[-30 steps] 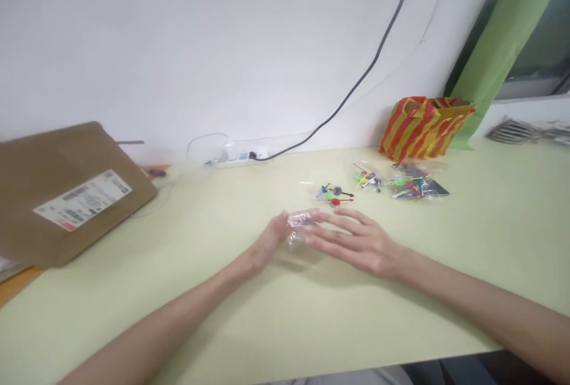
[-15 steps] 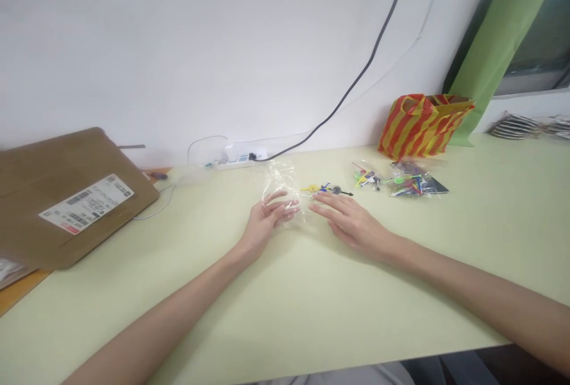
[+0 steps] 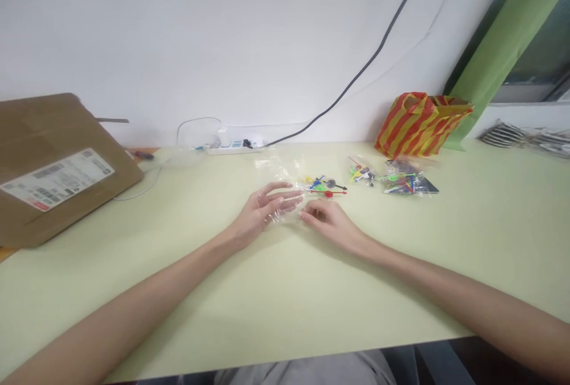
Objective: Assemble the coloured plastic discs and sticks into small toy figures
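Note:
A crumpled clear plastic bag (image 3: pixel 278 174) lies on the pale green table (image 3: pixel 356 308), partly under my left hand (image 3: pixel 265 210). The left fingers are spread over the film, and I cannot tell whether they grip it. My right hand (image 3: pixel 327 221) sits just beside the bag's lower edge, its fingers curled closed with nothing visible in them. Just beyond the fingertips lie small loose plastic pieces (image 3: pixel 323 188), including a red arrow with a round hub (image 3: pixel 328 193). Farther right are two small clear packets of colourful pieces (image 3: pixel 361 172) (image 3: pixel 403 182).
A brown cardboard mailer with a white label (image 3: pixel 57 177) lies at the table's left. A white power strip (image 3: pixel 234 147) sits against the wall, with a black cable (image 3: pixel 356 70) rising from it. A red-and-yellow striped bag (image 3: pixel 421 125) stands at the back right.
The clear bag has dropped from its raised position in my left fingers to lie flatter on the table. My right hand has curled shut and moved closer to it.

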{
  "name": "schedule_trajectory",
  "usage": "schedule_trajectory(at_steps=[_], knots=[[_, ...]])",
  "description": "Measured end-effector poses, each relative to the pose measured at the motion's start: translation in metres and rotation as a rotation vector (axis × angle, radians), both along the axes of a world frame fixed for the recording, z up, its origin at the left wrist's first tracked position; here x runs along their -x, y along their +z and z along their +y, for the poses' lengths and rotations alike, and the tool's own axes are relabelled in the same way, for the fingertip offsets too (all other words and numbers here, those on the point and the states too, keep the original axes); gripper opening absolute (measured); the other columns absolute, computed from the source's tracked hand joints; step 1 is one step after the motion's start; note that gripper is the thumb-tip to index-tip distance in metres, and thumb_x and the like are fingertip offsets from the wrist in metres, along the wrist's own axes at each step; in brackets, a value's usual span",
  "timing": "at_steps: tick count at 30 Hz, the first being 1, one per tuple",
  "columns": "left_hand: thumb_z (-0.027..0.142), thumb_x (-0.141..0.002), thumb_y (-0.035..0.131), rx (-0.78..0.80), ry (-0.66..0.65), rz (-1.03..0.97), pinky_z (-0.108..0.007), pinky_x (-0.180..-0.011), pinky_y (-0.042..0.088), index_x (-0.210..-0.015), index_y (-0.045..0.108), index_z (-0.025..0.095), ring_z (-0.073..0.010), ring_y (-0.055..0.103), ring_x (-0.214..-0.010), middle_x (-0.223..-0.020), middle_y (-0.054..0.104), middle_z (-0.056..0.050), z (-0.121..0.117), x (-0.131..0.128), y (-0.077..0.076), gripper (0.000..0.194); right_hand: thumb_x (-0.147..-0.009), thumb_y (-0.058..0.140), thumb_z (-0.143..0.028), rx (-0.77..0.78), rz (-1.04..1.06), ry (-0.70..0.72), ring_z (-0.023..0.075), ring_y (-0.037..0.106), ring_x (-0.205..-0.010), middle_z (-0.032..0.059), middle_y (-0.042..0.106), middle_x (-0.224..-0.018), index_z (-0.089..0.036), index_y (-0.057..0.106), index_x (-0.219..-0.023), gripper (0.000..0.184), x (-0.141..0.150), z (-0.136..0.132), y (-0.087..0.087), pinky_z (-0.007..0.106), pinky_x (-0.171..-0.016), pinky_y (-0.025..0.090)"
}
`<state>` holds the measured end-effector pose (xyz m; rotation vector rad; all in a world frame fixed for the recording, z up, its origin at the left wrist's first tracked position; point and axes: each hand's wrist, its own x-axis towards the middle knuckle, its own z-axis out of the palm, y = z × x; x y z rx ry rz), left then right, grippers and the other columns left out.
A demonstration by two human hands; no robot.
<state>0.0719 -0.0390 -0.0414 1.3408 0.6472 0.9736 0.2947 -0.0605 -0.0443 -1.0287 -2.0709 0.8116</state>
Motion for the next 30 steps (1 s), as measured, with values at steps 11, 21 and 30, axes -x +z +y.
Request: schedule_trajectory(at_steps=[11,21,30], knots=[[0.046,-0.089,0.076,-0.084,0.007,0.208,-0.048,-0.101,0.056,-0.133,0.059,0.022,-0.0318,0.072,-0.115,-0.126,0.073,-0.016,-0.005,-0.005,0.003,0.052,-0.099,0.054,-0.049,0.128,0.209,0.024,0.0165,0.058,-0.068,0.0041,0.065,-0.072,-0.018,0.064,-0.075,0.041,-0.008,0.009,-0.007,0.028,-0.065,0.045],[0.052,-0.082,0.078,-0.056,0.235,0.317,-0.03,-0.047,0.056,-0.105,0.066,0.016,-0.0198,0.068,-0.049,-0.079,0.076,-0.009,0.0,-0.003,0.001,0.045,-0.095,0.06,-0.048,0.229,0.378,-0.028,0.0146,0.056,-0.054,-0.0006,0.066,-0.064,-0.017,0.06,-0.112,0.036,-0.012,0.012,-0.012,0.028,-0.057,0.046],[0.043,-0.09,0.058,-0.321,0.63,0.701,-0.026,-0.061,0.049,-0.14,0.046,0.02,-0.0155,0.06,-0.062,-0.067,0.061,0.004,0.044,0.066,-0.006,0.057,-0.098,0.052,-0.05,0.176,0.333,-0.105,0.0137,0.051,-0.052,-0.0046,0.06,-0.062,-0.02,0.054,-0.119,0.036,-0.029,0.019,-0.008,0.025,-0.053,0.039]])
